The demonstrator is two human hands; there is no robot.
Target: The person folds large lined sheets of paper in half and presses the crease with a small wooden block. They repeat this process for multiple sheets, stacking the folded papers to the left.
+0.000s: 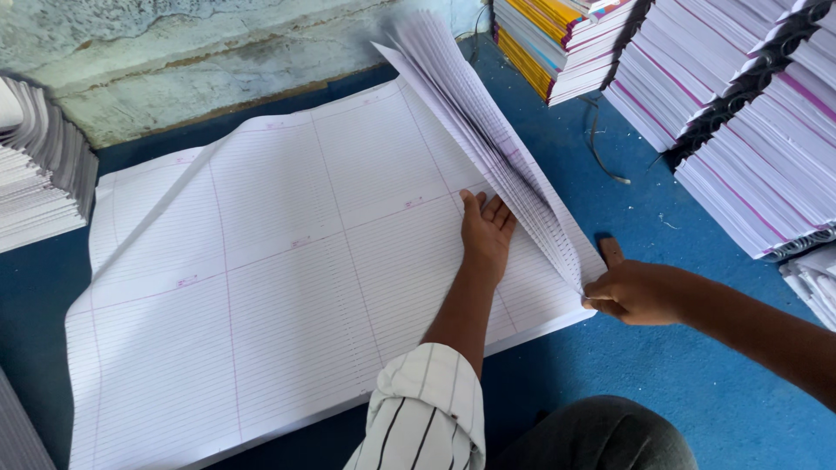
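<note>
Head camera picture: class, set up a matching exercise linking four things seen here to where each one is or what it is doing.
Things:
1. left hand
2. right hand
3. large ruled sheets
4. stacked notebooks

Places or states:
A. piled at the top, beside the wall
B. pinching the corner of the lifted sheets
C. pressed flat on the ruled paper
D. spread across the blue floor

Pairs: 1-C, 2-B, 3-D, 4-A

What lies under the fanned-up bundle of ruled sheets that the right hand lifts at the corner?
Under the lifted sheets lies the flat stack of ruled paper, with the left hand pressed on it. The right hand pinches the corner. The stack's far right edge is covered.
</note>
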